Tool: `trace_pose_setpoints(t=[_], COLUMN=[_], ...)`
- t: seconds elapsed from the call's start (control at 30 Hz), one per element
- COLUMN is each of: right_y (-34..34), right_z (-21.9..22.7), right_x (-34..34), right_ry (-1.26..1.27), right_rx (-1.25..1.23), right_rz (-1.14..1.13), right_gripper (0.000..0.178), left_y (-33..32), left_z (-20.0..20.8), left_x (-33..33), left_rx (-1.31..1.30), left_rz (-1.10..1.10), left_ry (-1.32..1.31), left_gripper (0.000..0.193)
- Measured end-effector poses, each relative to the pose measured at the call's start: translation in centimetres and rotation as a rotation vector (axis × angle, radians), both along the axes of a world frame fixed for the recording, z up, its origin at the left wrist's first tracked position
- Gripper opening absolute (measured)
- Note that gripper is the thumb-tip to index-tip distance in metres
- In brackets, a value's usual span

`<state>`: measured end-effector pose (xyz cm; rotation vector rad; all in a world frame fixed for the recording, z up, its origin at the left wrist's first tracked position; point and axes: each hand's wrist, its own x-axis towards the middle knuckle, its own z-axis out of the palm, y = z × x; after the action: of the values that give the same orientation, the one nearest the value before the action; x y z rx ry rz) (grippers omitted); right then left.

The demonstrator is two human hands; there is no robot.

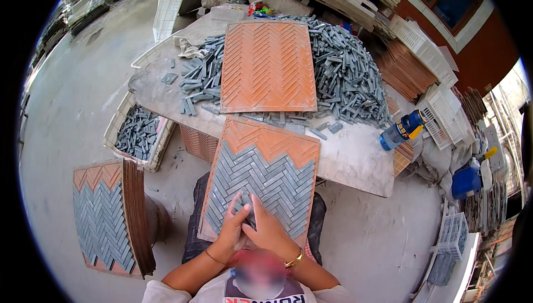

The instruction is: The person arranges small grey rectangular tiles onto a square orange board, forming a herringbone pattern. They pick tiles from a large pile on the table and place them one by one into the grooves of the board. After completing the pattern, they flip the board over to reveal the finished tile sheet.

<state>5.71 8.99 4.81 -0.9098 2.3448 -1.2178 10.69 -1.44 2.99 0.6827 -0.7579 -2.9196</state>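
Observation:
A terracotta-coloured herringbone mould board (294, 147) rests on my lap, its near end toward me. Grey stone strips (261, 175) fill most of its slots in a zigzag pattern; bare orange slots show along the far end. Over the near part of the board, my left hand (233, 226) and my right hand (270, 228) come together, both closed around a few loose grey stone strips (248, 218). The fingers partly hide how many strips they hold. Beyond my lap, a second mould board (268, 67) with bare slots lies on the table.
The table (355, 161) bears a large heap of grey strips (347, 70) and a blue bottle (402, 130). A white crate of strips (109, 136) stands on the floor at left. Nearer, a board filled with strips (102, 220) tops a stack. White baskets (441, 115) are at right.

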Motion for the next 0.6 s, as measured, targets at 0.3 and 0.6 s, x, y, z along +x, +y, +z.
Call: trace_pose_setpoints(t=[0.3, 0.6], right_y=[3.6, 5.3], right_z=[5.1, 0.7], right_x=[-1.0, 1.7], right_ry=[-0.100, -0.526], right_rx=[-0.068, -0.210], right_rz=[-0.095, -0.162], right_gripper=[0.020, 0.025], left_y=[0.0, -0.5], left_z=[-0.5, -0.3], left_x=[3.0, 3.8], left_rx=[0.218, 0.290], left_rz=[-0.032, -0.238], left_ry=[-0.036, -0.015], left_gripper=[0.052, 0.052])
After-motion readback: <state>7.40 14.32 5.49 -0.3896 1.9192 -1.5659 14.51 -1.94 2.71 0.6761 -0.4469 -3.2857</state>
